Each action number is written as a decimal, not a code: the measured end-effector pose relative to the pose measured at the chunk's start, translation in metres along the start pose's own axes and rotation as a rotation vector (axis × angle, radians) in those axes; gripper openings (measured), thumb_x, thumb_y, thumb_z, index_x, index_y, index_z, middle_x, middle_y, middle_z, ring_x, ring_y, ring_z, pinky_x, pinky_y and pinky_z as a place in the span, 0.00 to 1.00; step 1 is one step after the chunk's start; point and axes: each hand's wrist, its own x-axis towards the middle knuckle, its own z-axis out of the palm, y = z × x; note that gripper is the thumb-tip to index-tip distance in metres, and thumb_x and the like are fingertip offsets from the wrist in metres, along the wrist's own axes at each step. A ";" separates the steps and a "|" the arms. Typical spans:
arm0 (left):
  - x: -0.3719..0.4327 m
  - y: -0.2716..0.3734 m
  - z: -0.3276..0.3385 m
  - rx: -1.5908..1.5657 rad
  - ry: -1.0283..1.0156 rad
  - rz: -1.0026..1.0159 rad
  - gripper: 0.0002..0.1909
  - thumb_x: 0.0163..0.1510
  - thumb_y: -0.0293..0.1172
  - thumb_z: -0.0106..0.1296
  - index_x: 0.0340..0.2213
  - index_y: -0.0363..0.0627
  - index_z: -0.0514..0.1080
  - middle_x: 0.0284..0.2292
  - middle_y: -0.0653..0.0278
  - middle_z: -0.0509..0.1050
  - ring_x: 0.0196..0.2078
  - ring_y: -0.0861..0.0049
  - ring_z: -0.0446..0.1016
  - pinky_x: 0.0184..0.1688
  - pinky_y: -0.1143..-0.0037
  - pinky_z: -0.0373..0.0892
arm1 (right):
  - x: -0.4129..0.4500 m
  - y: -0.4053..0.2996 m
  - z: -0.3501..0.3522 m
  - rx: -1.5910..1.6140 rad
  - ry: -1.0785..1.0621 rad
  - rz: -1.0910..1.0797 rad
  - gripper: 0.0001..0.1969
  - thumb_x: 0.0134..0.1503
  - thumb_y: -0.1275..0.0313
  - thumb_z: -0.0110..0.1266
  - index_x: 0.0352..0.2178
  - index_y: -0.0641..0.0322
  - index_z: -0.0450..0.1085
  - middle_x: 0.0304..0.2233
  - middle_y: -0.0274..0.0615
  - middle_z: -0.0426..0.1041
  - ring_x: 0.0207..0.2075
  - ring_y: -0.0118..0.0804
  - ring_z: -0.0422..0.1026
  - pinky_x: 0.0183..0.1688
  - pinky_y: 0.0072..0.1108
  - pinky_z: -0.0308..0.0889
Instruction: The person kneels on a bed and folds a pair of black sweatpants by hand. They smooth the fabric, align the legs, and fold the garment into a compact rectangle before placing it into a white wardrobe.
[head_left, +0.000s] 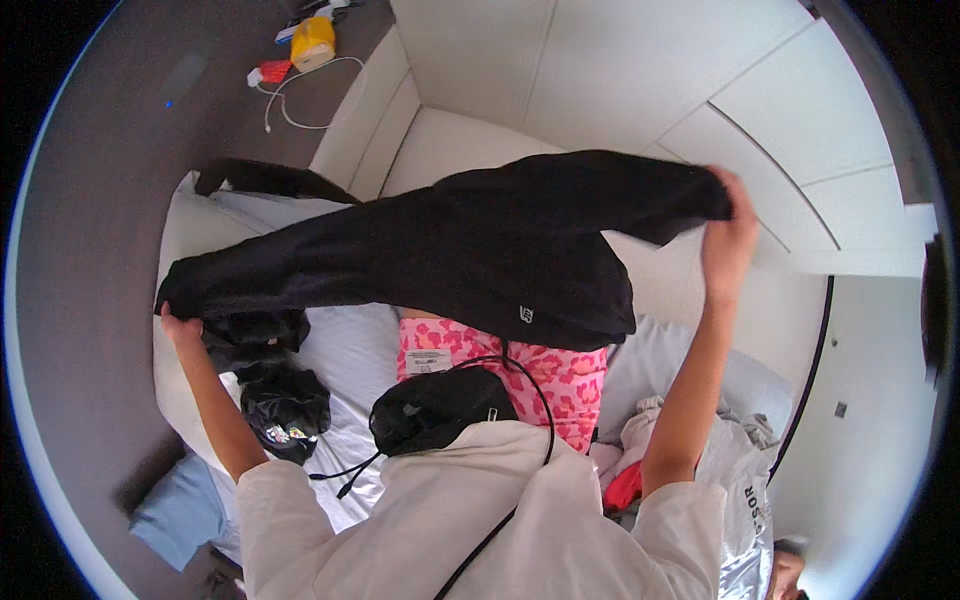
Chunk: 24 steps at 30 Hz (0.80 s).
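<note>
A black garment (450, 240) with a small pale logo is stretched out sideways in front of me, above the bed. My left hand (181, 326) grips its narrow end at the left, which looks like a sleeve or leg end. At the upper right, my right hand (733, 217) holds the opposite end, raised higher than the left. The fabric sags between the two hands and hides part of the bed. Beneath it, pink patterned shorts (562, 375) cover my lap, and a black pouch (442, 409) with a cord rests against my front.
Dark crumpled clothes (281, 409) lie on the pale bed sheet (352, 375) at my left. A clothes pile (720, 450) sits at my right. The white headboard (615, 75) rises ahead. A cable (281, 105) and yellow packet (313, 43) are on the floor. Blue cloth (180, 510) hangs at the bed's edge.
</note>
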 end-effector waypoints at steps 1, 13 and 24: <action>0.009 0.003 -0.011 -0.002 -0.022 -0.019 0.26 0.61 0.42 0.32 0.53 0.39 0.66 0.55 0.54 0.67 0.59 0.55 0.63 0.62 0.56 0.56 | 0.017 -0.014 0.000 0.030 0.044 0.004 0.21 0.47 0.89 0.39 0.42 0.68 0.72 0.36 0.45 0.76 0.41 0.31 0.73 0.48 0.21 0.65; -0.032 0.033 -0.019 -0.094 -0.221 0.109 0.22 0.61 0.42 0.42 0.49 0.40 0.69 0.50 0.58 0.72 0.52 0.64 0.69 0.57 0.65 0.64 | 0.110 -0.361 0.172 0.581 -0.492 -1.476 0.13 0.44 0.79 0.50 0.34 0.60 0.73 0.32 0.52 0.76 0.36 0.53 0.75 0.38 0.36 0.68; -0.283 0.068 0.078 -0.284 -0.332 0.671 0.16 0.62 0.33 0.44 0.49 0.38 0.67 0.45 0.64 0.72 0.46 0.77 0.72 0.49 0.76 0.67 | -0.008 -0.541 0.226 0.586 -1.067 -1.431 0.12 0.43 0.74 0.62 0.31 0.68 0.73 0.27 0.53 0.75 0.30 0.52 0.74 0.34 0.32 0.68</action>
